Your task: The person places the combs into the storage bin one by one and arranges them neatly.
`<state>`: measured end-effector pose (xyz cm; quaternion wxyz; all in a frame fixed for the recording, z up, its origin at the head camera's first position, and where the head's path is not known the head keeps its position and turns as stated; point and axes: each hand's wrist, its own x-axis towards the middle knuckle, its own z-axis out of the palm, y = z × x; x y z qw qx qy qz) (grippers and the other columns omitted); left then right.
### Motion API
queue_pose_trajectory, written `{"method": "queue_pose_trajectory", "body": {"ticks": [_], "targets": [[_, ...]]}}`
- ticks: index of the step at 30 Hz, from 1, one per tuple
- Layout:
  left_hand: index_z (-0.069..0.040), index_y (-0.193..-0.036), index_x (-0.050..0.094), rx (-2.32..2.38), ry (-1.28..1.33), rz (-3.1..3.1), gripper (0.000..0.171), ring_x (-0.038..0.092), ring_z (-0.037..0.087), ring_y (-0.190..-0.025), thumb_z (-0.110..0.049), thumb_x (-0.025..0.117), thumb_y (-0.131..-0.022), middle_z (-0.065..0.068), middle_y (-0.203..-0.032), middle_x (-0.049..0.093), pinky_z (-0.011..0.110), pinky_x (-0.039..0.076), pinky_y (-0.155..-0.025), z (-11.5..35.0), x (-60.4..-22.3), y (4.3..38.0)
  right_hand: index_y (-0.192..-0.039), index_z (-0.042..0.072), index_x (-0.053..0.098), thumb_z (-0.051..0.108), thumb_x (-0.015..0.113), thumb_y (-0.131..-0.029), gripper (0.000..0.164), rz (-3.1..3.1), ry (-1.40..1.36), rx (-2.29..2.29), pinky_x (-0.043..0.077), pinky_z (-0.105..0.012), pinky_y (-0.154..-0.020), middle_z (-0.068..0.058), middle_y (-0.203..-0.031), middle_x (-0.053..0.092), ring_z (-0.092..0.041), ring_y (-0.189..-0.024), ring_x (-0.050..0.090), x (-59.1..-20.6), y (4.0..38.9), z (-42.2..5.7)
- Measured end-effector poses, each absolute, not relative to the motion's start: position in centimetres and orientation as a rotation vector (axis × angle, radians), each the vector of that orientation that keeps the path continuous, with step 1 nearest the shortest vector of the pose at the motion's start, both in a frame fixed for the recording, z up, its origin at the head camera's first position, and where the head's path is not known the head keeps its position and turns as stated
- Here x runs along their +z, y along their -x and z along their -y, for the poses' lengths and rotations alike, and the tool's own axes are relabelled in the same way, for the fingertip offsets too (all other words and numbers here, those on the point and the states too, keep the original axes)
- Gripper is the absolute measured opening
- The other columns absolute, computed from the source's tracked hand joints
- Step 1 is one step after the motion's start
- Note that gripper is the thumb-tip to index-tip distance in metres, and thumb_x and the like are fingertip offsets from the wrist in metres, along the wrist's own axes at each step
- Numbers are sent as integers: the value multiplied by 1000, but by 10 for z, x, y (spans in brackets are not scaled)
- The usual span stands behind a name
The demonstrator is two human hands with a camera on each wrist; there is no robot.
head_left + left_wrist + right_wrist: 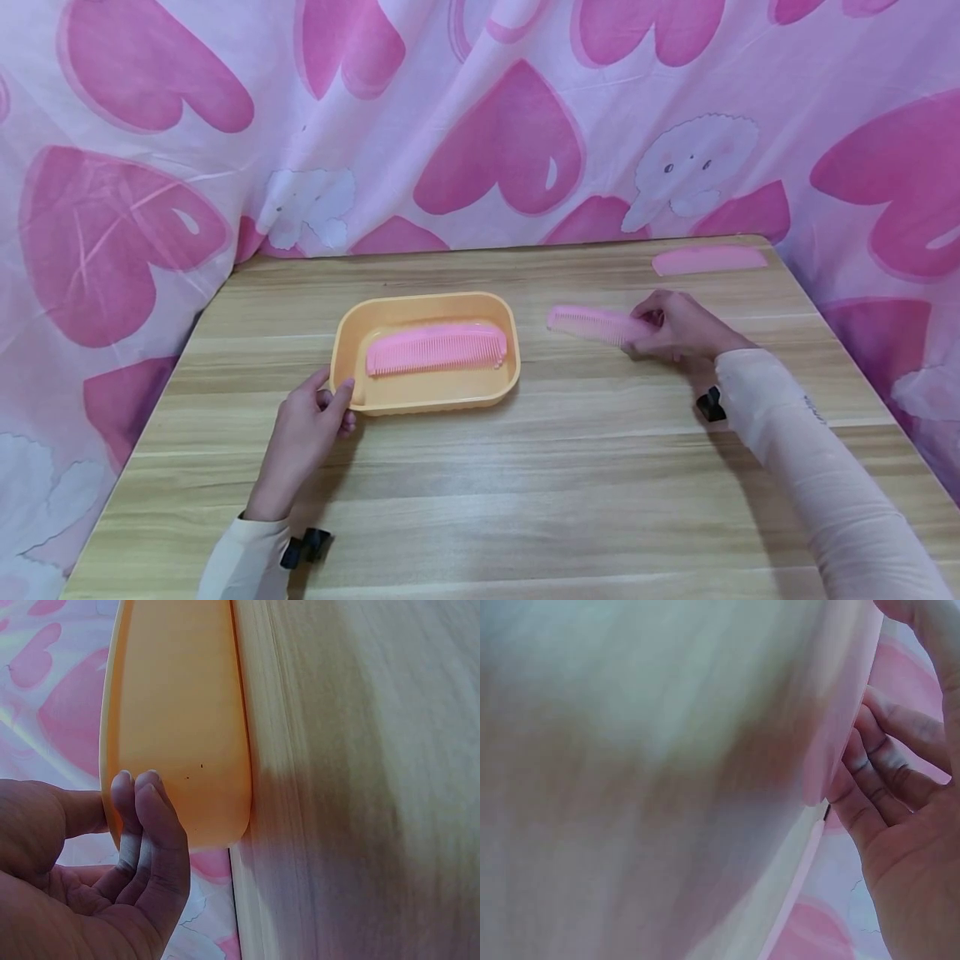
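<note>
A yellow-orange plastic tray point(427, 407) stands on the table, with a pink comb point(435, 348) lying in it, teeth toward the near side. My left hand point(306, 425) pinches the tray's near left corner, thumb on the rim and fingers against the outer wall, as the left wrist view also shows. To the right of the tray, my right hand point(678, 327) grips a second pink comb point(592, 323) by its right end; the comb looks slightly blurred and points left toward the tray. A third pink comb point(708, 260) lies near the table's far right corner.
The wood-grain table point(480, 500) ends at the back against a pink curtain point(360, 150) printed with hearts. Black clip-like pieces show beside each wrist.
</note>
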<state>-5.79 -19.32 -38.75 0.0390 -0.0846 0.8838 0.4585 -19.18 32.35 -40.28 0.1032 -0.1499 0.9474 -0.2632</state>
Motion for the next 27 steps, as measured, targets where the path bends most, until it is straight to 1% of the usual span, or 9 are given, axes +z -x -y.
{"method": "queue_pose_trajectory", "body": {"ticks": [2, 4, 9, 14, 21, 25, 27], "targets": [[3, -143, 47, 1408, 255, -2709, 44, 66, 17, -62, -20, 55, -106, 9, -70, 63, 30, 59, -58, 193, -388, 58, -112, -1, 72, 38, 89, -76, 56, -2790, 425, -777, 51, -32, -76, -12, -103, 68, -24, -89, 57, -400, 193, -321], [2, -142, 47, 1404, 256, -2708, 44, 66, 17, -62, -20, 54, -106, 9, -70, 63, 30, 59, -58, 194, -388, 58, -112, 0, 73, 37, 89, -77, 54, -2794, 426, -783, 51, -33, -74, -10, -100, 68, -23, -86, 57, -396, 194, -320], [2, -143, 47, 1402, 263, -2703, 44, 66, 17, -63, -21, 54, -106, 9, -71, 63, 30, 59, -59, 194, -387, 58, -106, 0, 76, 25, 90, -76, 42, -2847, 503, -839, 52, -32, -71, -8, -92, 70, -22, -81, 59, -389, 198, -312], [3, -147, 44, 1396, 265, -2691, 49, 65, 17, -64, -23, 54, -106, 9, -72, 63, 30, 58, -59, 193, -386, 58, -101, 4, 77, 22, 90, -75, 34, -2874, 599, -872, 48, -28, -66, -4, -86, 69, -20, -77, 57, -380, 202, -301], [3, -147, 43, 1389, 277, -2681, 49, 65, 17, -64, -24, 53, -107, 9, -73, 63, 30, 58, -58, 193, -385, 57, -97, 5, 77, 23, 91, -73, 33, -2885, 725, -889, 47, -29, -65, -3, -84, 68, -20, -77, 56, -364, 207, -277], [3, -147, 43, 1392, 282, -2677, 49, 65, 17, -64, -24, 52, -107, 9, -73, 63, 30, 57, -58, 193, -385, 58, -101, 4, 77, 26, 91, -72, 39, -2876, 763, -894, 48, -31, -68, -4, -88, 68, -20, -80, 57, -356, 207, -259], [3, -147, 44, 1397, 286, -2673, 49, 65, 17, -64, -24, 53, -107, 9, -73, 63, 30, 57, -57, 193, -385, 58, -102, 5, 78, 28, 91, -71, 42, -2889, 773, -869, 48, -33, -67, -4, -87, 67, -20, -80, 57, -353, 206, -248]]}}
